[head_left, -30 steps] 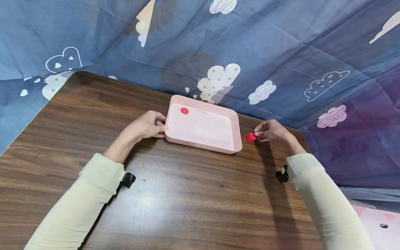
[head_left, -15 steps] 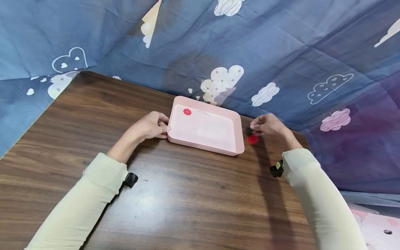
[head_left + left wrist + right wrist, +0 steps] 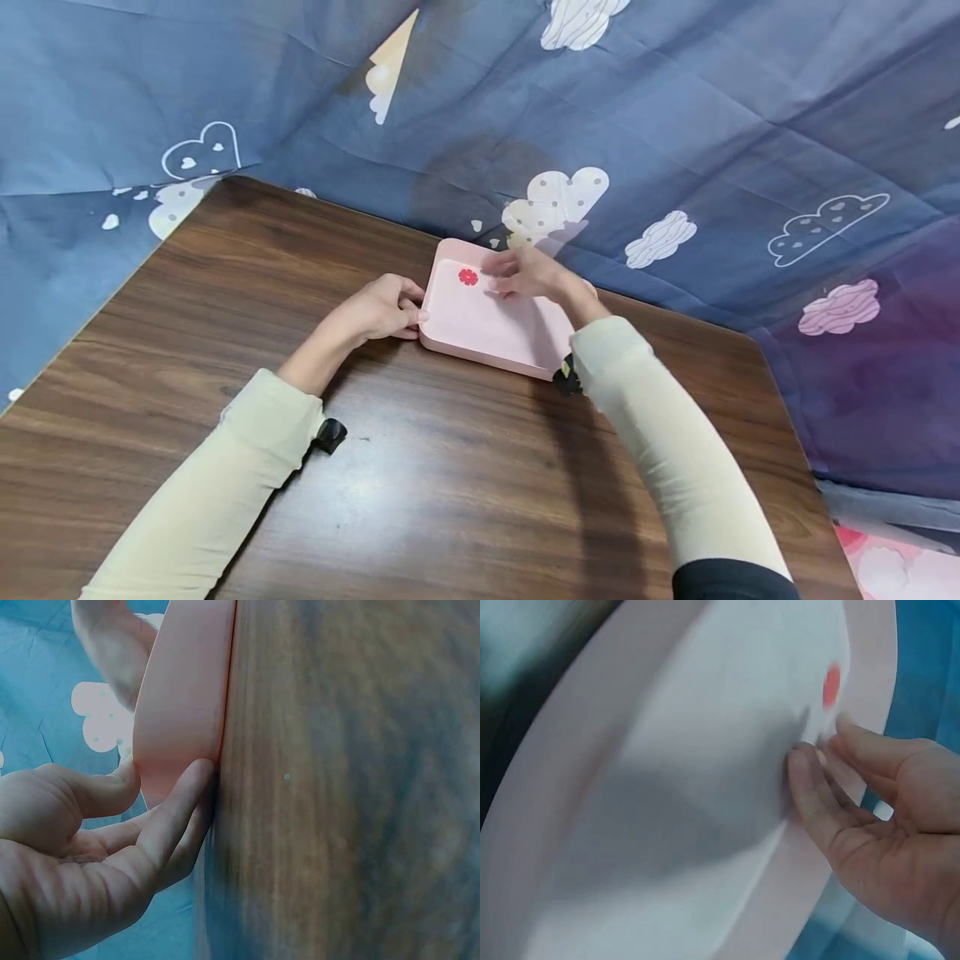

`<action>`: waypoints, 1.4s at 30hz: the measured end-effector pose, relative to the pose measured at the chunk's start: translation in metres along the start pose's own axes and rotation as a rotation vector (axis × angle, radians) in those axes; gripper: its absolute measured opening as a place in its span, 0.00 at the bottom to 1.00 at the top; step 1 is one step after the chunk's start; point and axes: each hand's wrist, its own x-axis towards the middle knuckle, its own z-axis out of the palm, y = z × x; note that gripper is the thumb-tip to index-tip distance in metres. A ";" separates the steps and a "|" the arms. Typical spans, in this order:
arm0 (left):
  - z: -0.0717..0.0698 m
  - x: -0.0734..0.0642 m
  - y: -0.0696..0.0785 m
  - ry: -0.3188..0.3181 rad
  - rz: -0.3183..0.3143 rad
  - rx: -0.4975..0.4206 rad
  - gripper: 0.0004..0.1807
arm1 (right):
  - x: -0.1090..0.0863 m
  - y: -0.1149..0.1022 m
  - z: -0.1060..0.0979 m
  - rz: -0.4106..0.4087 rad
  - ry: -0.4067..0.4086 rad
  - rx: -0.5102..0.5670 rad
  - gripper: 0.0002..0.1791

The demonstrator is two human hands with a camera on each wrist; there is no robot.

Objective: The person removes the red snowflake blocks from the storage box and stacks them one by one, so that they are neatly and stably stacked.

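Note:
A pink rectangular tray (image 3: 487,357) lies on the wooden table. My left hand (image 3: 383,308) holds its left end; in the left wrist view the thumb meets the rim of the tray (image 3: 184,682) and the fingers lie against the outer wall, low down. Inside, near the far left corner, is a flat red flower-shaped piece (image 3: 468,277). Just right of that piece, over the tray, hovers my right hand (image 3: 528,273), thumb and fingers apart, nothing seen between them. The same red piece (image 3: 831,686) shows beyond its fingertips in the right wrist view.
The brown table (image 3: 450,467) runs forward and to both sides of the tray. A blue cloth (image 3: 450,108) with cloud prints hangs close behind its far edge. My right sleeve (image 3: 667,433) covers the spot right of the tray.
My right hand let go of a red cluster right of the tray, then moved left over the tray to the flower-shaped piece. The sleeve hides the cluster now. My left hand stayed on the tray.

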 end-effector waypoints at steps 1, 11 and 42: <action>0.001 0.001 0.000 -0.002 0.000 -0.002 0.25 | 0.004 -0.004 0.006 -0.007 0.002 -0.019 0.22; 0.001 0.002 -0.001 0.007 0.003 -0.020 0.24 | 0.021 -0.026 0.030 -0.098 0.066 -0.329 0.09; 0.000 0.001 0.001 0.011 -0.014 -0.001 0.24 | -0.005 0.007 -0.008 0.067 0.066 0.302 0.07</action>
